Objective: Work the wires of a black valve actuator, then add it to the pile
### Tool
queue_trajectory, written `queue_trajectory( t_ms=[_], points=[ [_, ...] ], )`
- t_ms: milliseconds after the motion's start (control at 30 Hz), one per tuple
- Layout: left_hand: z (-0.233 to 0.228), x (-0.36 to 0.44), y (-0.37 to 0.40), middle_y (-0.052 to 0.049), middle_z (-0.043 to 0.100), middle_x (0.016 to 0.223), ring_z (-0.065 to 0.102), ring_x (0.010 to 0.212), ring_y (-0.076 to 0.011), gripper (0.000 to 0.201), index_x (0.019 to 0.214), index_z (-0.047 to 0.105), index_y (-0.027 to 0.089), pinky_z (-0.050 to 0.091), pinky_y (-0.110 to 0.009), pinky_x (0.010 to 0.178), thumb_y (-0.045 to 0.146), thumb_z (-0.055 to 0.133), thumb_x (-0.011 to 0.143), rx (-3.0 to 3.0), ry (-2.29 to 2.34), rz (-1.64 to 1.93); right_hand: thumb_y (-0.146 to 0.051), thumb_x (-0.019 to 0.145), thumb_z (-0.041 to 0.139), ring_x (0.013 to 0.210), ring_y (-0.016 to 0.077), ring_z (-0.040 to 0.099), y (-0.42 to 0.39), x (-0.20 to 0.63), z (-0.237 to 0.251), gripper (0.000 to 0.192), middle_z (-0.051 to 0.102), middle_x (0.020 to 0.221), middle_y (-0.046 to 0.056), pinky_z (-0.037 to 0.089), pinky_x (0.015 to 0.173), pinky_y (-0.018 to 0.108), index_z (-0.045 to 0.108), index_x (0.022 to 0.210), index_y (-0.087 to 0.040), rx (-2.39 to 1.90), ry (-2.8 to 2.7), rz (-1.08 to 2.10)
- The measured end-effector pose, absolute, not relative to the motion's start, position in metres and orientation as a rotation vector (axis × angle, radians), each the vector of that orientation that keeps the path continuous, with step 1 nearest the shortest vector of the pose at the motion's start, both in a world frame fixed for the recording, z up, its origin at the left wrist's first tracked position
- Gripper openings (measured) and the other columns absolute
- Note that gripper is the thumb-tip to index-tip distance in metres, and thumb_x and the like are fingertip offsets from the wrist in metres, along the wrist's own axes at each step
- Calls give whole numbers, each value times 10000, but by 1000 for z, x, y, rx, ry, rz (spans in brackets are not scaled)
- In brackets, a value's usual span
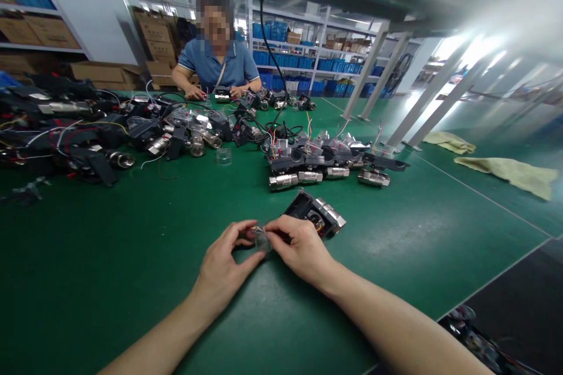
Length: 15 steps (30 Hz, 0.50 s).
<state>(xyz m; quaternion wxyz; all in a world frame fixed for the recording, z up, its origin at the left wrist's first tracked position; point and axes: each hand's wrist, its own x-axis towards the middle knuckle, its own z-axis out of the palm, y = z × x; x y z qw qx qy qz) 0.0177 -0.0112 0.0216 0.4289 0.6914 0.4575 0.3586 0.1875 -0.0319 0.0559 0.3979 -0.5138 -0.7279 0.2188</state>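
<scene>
Between the thumb and fingers of my left hand is a small clear plastic cover, held just above the green table. My right hand is closed in a pinch at the cover's upper edge, where a few thin wires show. Its fingertips hide what exactly they grip. Just beyond my right hand lies a black actuator housing, tilted and open on top with coloured wires inside. A shiny metal valve body is joined to its far right side.
Several valve units stand in a row behind. A tangled pile of units fills the left. Another clear cover lies mid-table. A co-worker handles a unit opposite. Yellow cloths lie right; a black cable hangs down.
</scene>
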Motion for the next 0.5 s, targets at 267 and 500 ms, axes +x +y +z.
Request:
queue_trajectory(
  t_ms=[267,500],
  points=[
    [23,11,-11,5,538,1093,571,956,-169,367,1102,546,278,484,-334,874,341,686,768,1828,1025,977,-96,840,542,694,125,582,-33,192,61,183,611,750,23,450,640,223,690,924,-162,-1229,-1963,445],
    [23,8,-9,20,532,1062,558,963,-153,344,1122,552,308,458,-306,896,363,662,801,1772,941,914,-120,883,457,718,136,553,-37,197,72,227,549,817,38,434,645,246,642,1011,-152,-1292,-2156,409]
  ],
)
